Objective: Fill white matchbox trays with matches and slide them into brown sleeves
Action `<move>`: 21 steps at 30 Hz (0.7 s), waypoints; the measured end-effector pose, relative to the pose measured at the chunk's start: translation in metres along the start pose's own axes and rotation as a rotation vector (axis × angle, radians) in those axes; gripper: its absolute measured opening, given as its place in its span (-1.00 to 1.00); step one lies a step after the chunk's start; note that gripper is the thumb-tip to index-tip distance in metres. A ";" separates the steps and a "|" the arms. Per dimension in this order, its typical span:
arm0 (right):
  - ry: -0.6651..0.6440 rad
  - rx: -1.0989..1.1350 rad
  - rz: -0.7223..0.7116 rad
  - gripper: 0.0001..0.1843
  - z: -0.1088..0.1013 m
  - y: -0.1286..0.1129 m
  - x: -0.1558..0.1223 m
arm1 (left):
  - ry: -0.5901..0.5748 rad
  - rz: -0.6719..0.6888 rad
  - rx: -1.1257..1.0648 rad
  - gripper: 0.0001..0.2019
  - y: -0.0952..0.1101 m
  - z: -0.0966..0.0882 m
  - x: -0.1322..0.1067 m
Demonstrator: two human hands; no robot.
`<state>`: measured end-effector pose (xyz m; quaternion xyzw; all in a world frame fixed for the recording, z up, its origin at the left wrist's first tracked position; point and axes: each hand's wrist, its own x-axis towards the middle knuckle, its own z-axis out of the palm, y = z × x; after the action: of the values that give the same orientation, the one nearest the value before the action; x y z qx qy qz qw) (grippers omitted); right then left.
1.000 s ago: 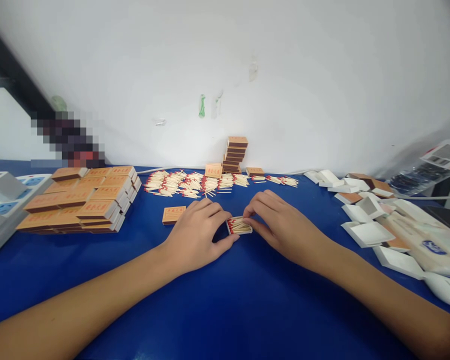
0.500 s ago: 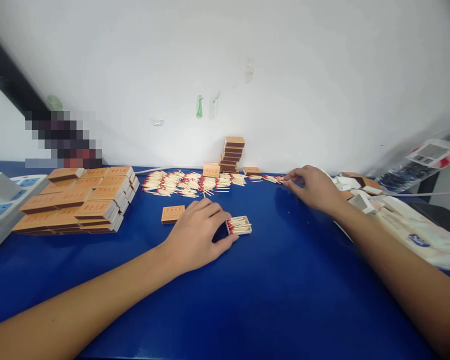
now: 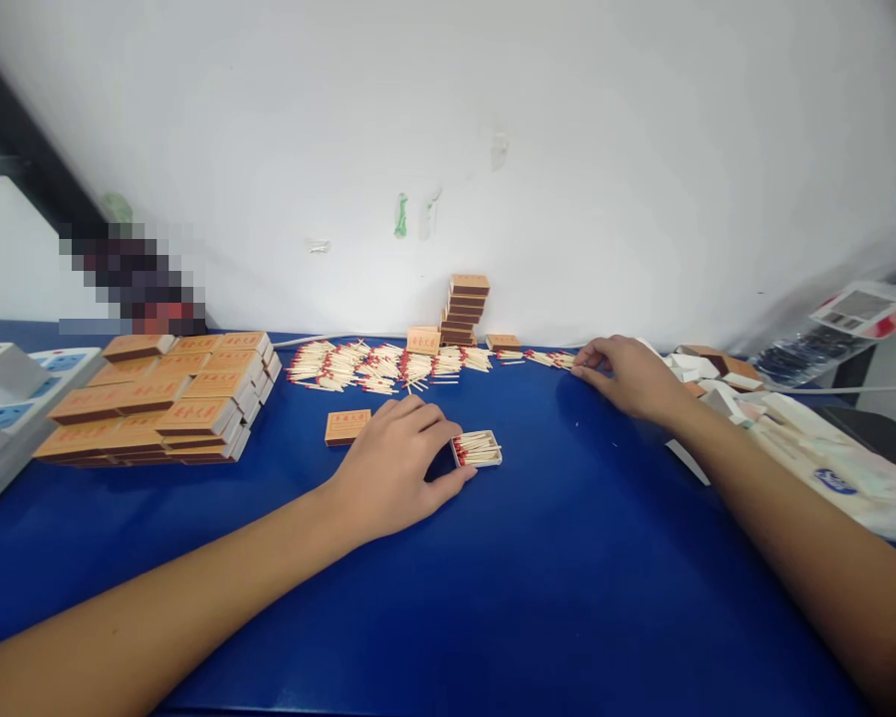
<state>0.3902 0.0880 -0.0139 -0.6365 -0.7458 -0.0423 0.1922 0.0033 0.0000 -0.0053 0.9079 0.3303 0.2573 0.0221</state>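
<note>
My left hand (image 3: 395,463) lies on the table with thumb and index finger at the left end of a small white matchbox tray (image 3: 499,455). Matches (image 3: 478,447) fill the tray, red heads towards my palm. Just left of that hand is a closed orange matchbox (image 3: 347,427). Further right, the fingers of my right hand (image 3: 623,376) are drawn together at the end of a thin row of loose matches (image 3: 549,358). Whether a match is between those fingertips cannot be made out. A larger heap of loose matches (image 3: 327,365) spreads along the wall side.
Stacked matchboxes (image 3: 186,393) stand on the left beside a power strip (image 3: 15,428). A leaning matchbox tower (image 3: 466,309) rises at the wall. On the right lie empty box parts (image 3: 717,368), a plastic packet (image 3: 836,458) and a white cable (image 3: 851,388).
My right hand has shifted slightly to the right, at the end of the match row. My left hand stays at the tray. The whole view has moved a little.
</note>
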 end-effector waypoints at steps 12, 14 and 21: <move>-0.074 -0.070 -0.045 -0.74 0.002 0.002 0.001 | -0.019 -0.006 -0.002 -0.72 -0.001 0.000 0.000; -0.107 -0.086 -0.035 -0.69 0.002 0.001 0.001 | -0.024 -0.007 -0.001 -0.72 0.000 0.000 0.000; -0.159 -0.124 -0.032 -0.64 -0.001 0.003 0.000 | -0.018 -0.006 -0.012 -0.74 0.000 -0.002 0.001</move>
<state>0.3938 0.0877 -0.0134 -0.6363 -0.7648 -0.0408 0.0922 0.0031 -0.0002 -0.0035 0.9089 0.3314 0.2511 0.0315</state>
